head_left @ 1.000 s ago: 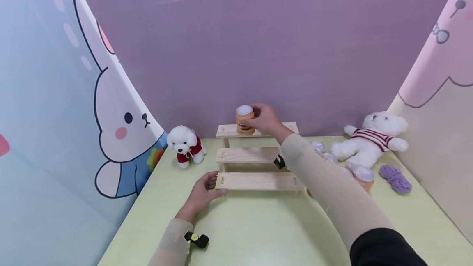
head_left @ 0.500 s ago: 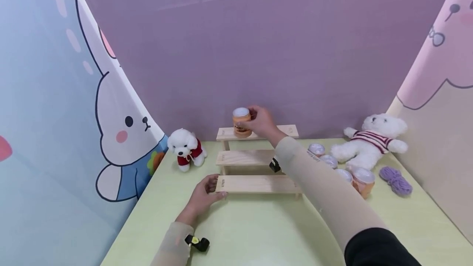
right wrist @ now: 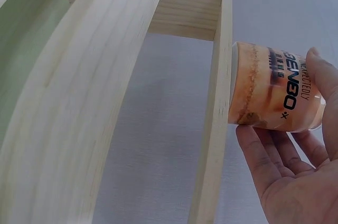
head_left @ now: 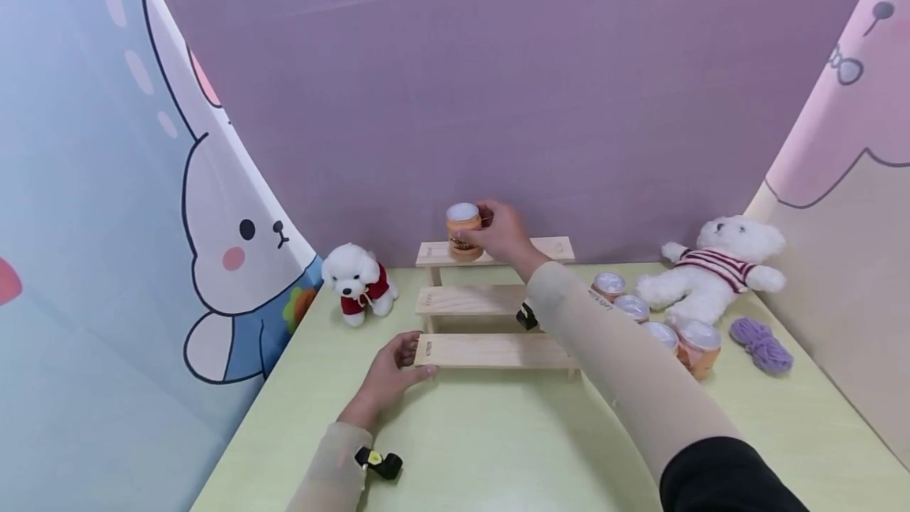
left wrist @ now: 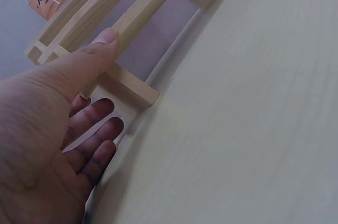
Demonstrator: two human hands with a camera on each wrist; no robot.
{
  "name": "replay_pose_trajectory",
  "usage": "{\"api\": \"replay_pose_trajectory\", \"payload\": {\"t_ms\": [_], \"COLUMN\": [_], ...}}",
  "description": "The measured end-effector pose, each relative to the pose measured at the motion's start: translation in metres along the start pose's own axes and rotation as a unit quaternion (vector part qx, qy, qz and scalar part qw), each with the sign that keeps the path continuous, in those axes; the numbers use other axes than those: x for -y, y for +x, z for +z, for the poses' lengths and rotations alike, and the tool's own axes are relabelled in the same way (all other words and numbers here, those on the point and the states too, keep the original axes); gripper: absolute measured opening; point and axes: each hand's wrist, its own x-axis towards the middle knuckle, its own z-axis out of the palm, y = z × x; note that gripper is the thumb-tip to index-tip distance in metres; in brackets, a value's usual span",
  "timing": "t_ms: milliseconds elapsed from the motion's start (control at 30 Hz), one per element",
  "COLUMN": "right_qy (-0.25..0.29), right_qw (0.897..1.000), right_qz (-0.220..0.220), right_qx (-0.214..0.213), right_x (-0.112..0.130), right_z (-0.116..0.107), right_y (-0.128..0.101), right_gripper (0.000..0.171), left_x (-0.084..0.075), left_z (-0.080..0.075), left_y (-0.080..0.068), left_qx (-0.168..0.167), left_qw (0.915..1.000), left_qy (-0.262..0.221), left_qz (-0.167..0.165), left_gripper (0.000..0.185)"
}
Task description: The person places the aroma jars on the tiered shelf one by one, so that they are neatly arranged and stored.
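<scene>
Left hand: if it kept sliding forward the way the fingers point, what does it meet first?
Likely the wooden rack: the left hand already has its thumb on the lowest step's end, fingers beside the rack leg. Depth beyond is unclear.

The head view looks forward and down over the table (head_left: pixel 498 449) toward its far edge. Both wrist views sit very close, sharing the wooden stepped rack (head_left: pixel 490 350) (left wrist: pixel 132 18) (right wrist: pixel 95 92).
</scene>
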Motion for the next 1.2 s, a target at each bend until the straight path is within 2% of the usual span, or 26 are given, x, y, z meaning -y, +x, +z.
{"api": "replay_pose_trajectory", "payload": {"t_ms": [367, 633, 900, 1200], "right_qy": [-0.007, 0.000, -0.009, -0.006], "right_qw": [1.000, 1.000, 0.999, 0.999], "right_qz": [0.011, 0.014, 0.023, 0.016], "right_qx": [0.000, 0.013, 0.029, 0.035], "right_x": [-0.001, -0.002, -0.008, -0.020], "right_z": [0.000, -0.006, -0.028, -0.058], "right_y": [-0.002, -0.007, -0.022, -0.051], "right_gripper": [0.068, 0.080, 0.090, 0.090], "left_x": [-0.002, -0.001, -0.002, 0.000], "left_z": [-0.001, 0.000, 0.000, 0.000], "left_y": [0.000, 0.001, 0.000, 0.000], "left_qx": [-0.001, 0.001, -0.001, -0.003], "left_qw": [1.0000, 0.9999, 1.0000, 0.9999], "left_qy": [0.000, -0.005, -0.002, -0.007], "left_qz": [-0.008, -0.010, -0.008, -0.011], "left_gripper": [0.072, 0.071, 0.071, 0.073]}}
